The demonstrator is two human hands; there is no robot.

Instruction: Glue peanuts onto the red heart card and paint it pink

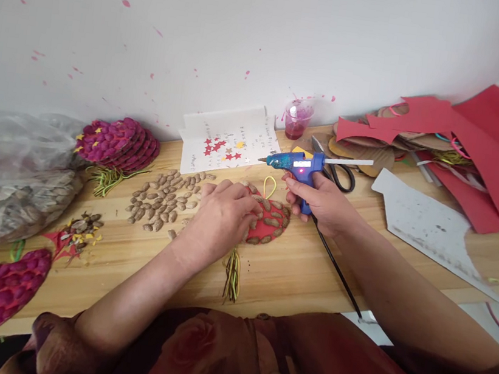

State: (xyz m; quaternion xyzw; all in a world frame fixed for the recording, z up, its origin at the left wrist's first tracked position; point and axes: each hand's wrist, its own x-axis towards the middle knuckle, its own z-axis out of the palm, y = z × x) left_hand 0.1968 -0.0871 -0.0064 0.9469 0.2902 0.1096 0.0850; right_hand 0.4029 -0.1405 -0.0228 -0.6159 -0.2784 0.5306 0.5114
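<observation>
Red disc (258, 232) flat on the wooden table (272, 291), 3 o'clock of the left hand (228, 209), its left side hidden under the curled fingers. Brown shells (271, 222) sit on it, spread over the visible part. Yellow loop (269, 186) at the disc's 12 o'clock; green-and-brown tassel (232, 277) at 7.

Left hand: bent, palm down. Cannot tell whether it pinches a shell or only presses; fingertips hidden.

Right hand (316, 199): at the disc's 2 o'clock, wrapped round the handle of a blue glue gun (296, 164). Nozzle points to 9 o'clock, above and apart from the disc. White glue stick (349, 161) out of the back, small light lit on the body.

Loose shells (163, 197) at the disc's 9 o'clock, beyond the left hand. Scissors (347, 178) just beside the gun, at its 3 o'clock.

Writing: white label (301, 164) on the gun, too small to read. White sheet (195, 128) at the disc's 11 o'clock carries rows of dark lettering, too blurred to read; red and gold stars (215, 144) lie on it. Clear cup (296, 119) with pink liquid near the sheet's 2 o'clock.
</observation>
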